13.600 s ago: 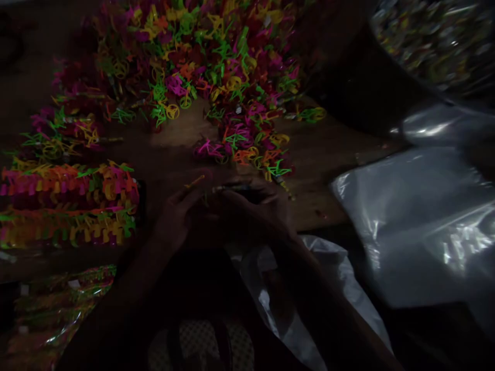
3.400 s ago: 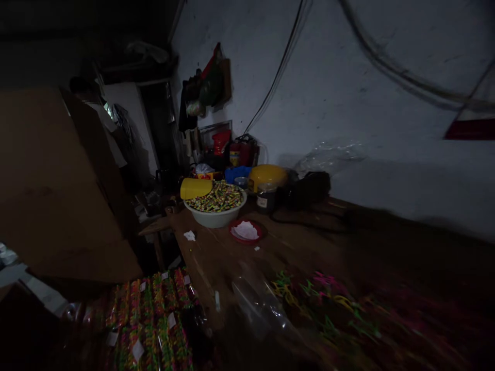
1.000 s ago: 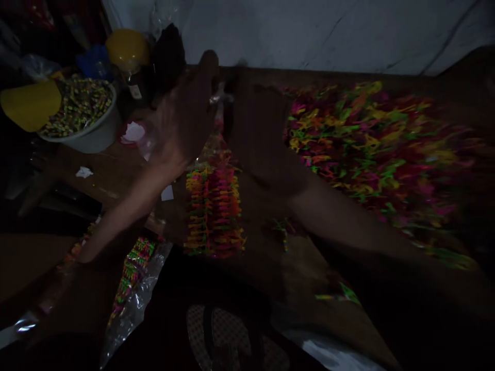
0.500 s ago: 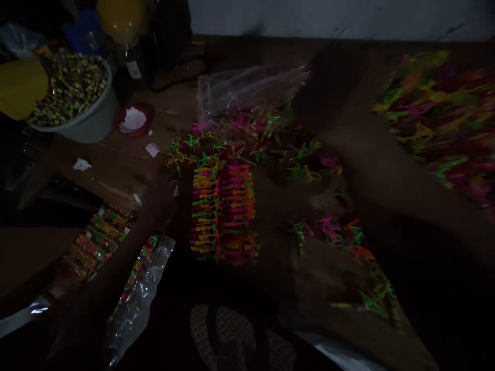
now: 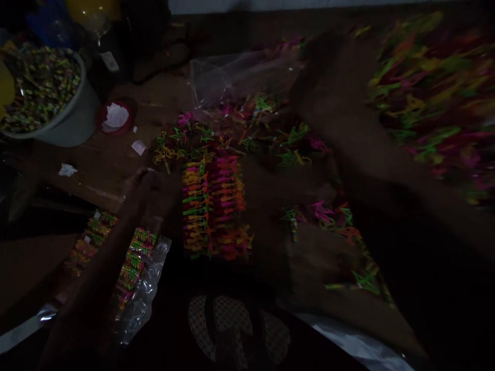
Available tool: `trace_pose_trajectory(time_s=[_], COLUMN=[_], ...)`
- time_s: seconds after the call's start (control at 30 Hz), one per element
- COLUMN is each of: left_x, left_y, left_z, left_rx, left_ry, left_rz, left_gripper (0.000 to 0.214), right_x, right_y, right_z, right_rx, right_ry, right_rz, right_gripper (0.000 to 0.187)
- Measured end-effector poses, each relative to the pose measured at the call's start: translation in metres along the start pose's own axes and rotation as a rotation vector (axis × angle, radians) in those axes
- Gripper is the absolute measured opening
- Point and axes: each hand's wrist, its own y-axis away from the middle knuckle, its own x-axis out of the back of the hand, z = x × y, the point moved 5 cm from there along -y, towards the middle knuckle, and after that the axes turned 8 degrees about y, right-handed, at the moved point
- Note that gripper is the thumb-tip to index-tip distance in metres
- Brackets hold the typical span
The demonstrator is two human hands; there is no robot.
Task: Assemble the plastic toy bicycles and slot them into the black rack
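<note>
My left hand (image 5: pixel 146 181) is over the floor, left of a neat double row of bright plastic pieces (image 5: pixel 212 206). Its fingers look curled together; whatever may be between them is too dark to make out. Below my left forearm lies a clear plastic bag (image 5: pixel 149 288) beside a strip of small coloured pieces (image 5: pixel 135 260). Another packed strip (image 5: pixel 87 239) lies on the forearm's other side. Loose yellow, green and pink plastic pieces (image 5: pixel 292 136) are scattered behind and to the right of the rows. My right hand cannot be made out clearly in the darkness.
A pale bucket (image 5: pixel 73 121) full of small striped pieces stands at the back left. A red dish (image 5: pixel 99 122) with paper slips sits by it. Clear plastic sheeting (image 5: pixel 216 77) lies behind the rows. A large dark limb crosses the right side, near a big colourful heap (image 5: pixel 436 103).
The camera view has shifted, so most things sit slightly further left and higher. My left hand shows more plainly, and more of the strip beside the clear bag is exposed.
</note>
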Motion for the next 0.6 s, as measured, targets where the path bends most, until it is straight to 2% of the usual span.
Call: trace_pose_trajectory(time_s=[0.07,0.13,0.2,0.27,0.37,0.43,0.6], left_x=[-0.018,-0.043,-0.061,-0.077,-0.088,-0.091,-0.095], left_y=[0.006,0.016,0.025,0.031,0.035,0.035,0.033], left_z=[0.030,0.060,0.088,0.102,0.100,0.092,0.077], left_rx=[0.004,0.018,-0.063,-0.157,-0.235,-0.284,-0.617], left_ry=[0.087,0.224,0.128,-0.102,-0.414,-0.540,-0.692], left_rz=[-0.103,-0.267,-0.334,-0.400,-0.434,-0.442,-0.449], left_gripper=[0.018,0.015,0.009,0.009,0.024,0.022,0.034], right_x=[-0.004,-0.008,-0.010,-0.012,-0.016,-0.020,-0.028], right_y=[-0.005,-0.009,-0.010,-0.009,-0.004,0.000,0.003], right_z=[0.002,0.005,0.007,0.014,0.028,0.035,0.036], right_rx=[0.001,0.018,0.047,0.026,-0.021,-0.011,0.018], right_ry=[-0.014,-0.023,-0.045,-0.072,-0.059,-0.031,-0.028], right_rz=[0.026,0.057,0.069,0.050,-0.001,-0.027,-0.019], right_gripper=[0.036,0.037,0.037,0.037,0.039,0.042,0.041])
